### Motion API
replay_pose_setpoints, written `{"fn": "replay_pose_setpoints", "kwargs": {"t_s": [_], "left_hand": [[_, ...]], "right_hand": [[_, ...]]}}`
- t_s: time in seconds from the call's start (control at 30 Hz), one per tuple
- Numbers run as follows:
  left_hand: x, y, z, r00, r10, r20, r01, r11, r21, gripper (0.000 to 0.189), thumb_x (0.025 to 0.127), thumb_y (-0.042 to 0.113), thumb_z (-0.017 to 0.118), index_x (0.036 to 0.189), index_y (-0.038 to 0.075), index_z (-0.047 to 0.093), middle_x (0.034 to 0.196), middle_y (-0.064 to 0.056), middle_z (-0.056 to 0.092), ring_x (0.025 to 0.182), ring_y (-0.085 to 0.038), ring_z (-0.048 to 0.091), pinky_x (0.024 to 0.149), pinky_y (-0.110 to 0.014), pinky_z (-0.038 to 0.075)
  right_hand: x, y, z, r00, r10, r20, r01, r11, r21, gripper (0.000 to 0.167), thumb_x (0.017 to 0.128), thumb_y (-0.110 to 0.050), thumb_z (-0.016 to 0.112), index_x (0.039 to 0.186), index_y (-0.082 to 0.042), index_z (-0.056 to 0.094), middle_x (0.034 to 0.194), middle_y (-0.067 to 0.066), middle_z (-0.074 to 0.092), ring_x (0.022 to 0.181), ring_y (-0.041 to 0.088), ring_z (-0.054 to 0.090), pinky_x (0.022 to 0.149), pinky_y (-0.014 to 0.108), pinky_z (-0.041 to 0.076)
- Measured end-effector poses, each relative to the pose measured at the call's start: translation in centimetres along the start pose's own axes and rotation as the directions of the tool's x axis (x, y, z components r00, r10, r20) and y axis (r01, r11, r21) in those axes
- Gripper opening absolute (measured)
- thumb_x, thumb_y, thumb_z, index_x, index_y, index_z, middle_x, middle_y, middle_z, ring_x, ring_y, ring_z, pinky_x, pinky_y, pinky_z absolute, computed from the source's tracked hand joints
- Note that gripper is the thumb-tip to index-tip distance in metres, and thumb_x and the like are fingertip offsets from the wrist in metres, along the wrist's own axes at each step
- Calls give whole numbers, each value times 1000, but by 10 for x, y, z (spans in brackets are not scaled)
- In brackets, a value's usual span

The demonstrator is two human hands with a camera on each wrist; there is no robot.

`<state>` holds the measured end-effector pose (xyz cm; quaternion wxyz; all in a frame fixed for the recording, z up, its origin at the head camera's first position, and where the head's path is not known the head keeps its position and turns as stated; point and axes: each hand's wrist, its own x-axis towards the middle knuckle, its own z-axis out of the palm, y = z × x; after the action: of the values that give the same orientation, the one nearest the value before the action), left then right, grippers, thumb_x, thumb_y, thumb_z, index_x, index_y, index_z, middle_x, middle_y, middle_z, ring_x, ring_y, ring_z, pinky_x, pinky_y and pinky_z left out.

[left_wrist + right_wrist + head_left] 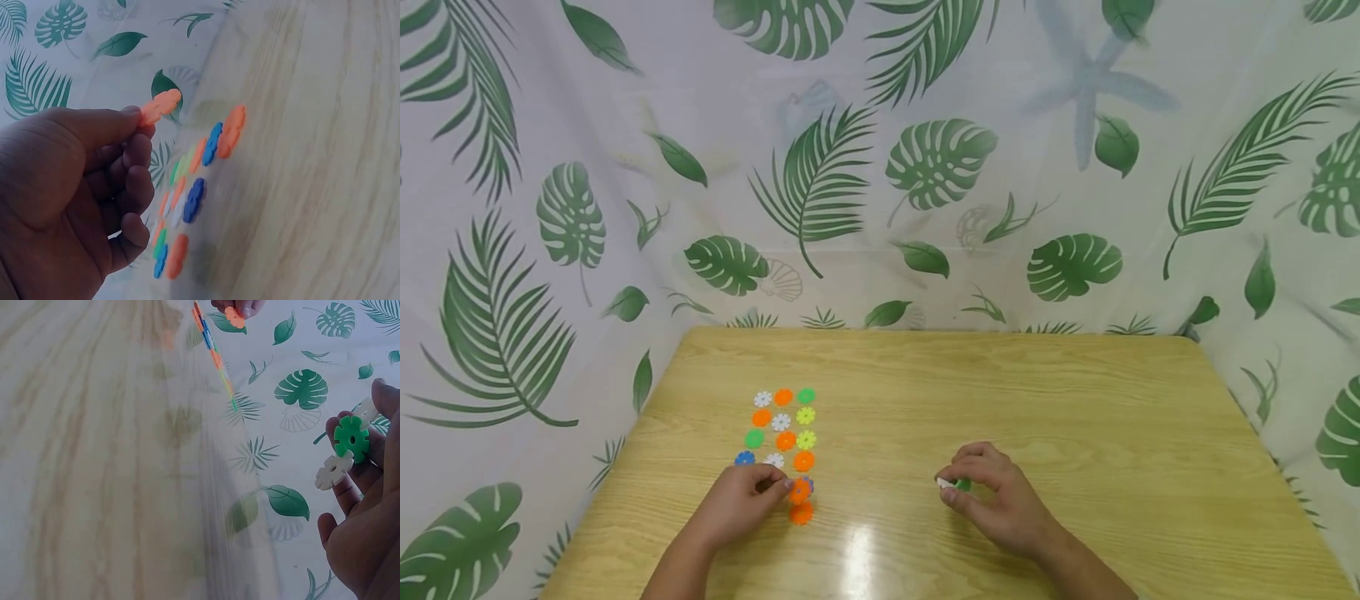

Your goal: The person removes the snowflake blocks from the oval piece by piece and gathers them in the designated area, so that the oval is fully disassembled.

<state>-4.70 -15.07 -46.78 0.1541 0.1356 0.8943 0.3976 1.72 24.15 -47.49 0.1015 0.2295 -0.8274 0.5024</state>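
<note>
Between thumb and forefinger, my left hand (733,504) pinches an orange flower-shaped plastic disc (161,107), raised above the table. Under it in the head view, a blue disc is mostly covered, and another orange disc (802,513) lies just nearer. My right hand (1003,504) is off to the right, over the table, its fingers curled around a few similar discs. The right wrist view shows a green disc (352,439) with a white disc (334,470) below it and another white one (367,412) by the thumb. My left hand hides part of the laid-out discs.
On the left of the wooden table (1075,400), flat discs stand in three columns: white, orange, green (806,396), yellow (806,416) and blue (745,458). A leaf-printed cloth (940,292) hangs behind the table and along both sides.
</note>
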Motion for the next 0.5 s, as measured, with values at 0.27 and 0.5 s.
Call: {"fn": "replay_pose_setpoints", "kwargs": {"t_s": [0.27, 0.5], "left_hand": [[-8, -11, -6, 992, -128, -20, 130, 988, 79, 19, 99, 32, 71, 86, 19, 76, 82, 7, 67, 74, -14, 56, 69, -31, 47], [-12, -14, -10, 991, -126, 53, 121, 988, 91, 24, 100, 30, 70, 81, 17, 74, 74, 6, 64, 67, -15, 53, 62, -30, 44]], "right_hand": [[0, 0, 1, 1000, 14, 25, -14, 1000, 16, 23, 96, -12, 75, 111, -30, 75, 111, -7, 64, 108, 15, 56, 89, 35, 51], [1, -1, 3, 1000, 0, 15, 0, 1000, 16, 24, 95, -11, 76, 111, -30, 75, 110, -6, 65, 108, 15, 57, 89, 35, 50]]}}
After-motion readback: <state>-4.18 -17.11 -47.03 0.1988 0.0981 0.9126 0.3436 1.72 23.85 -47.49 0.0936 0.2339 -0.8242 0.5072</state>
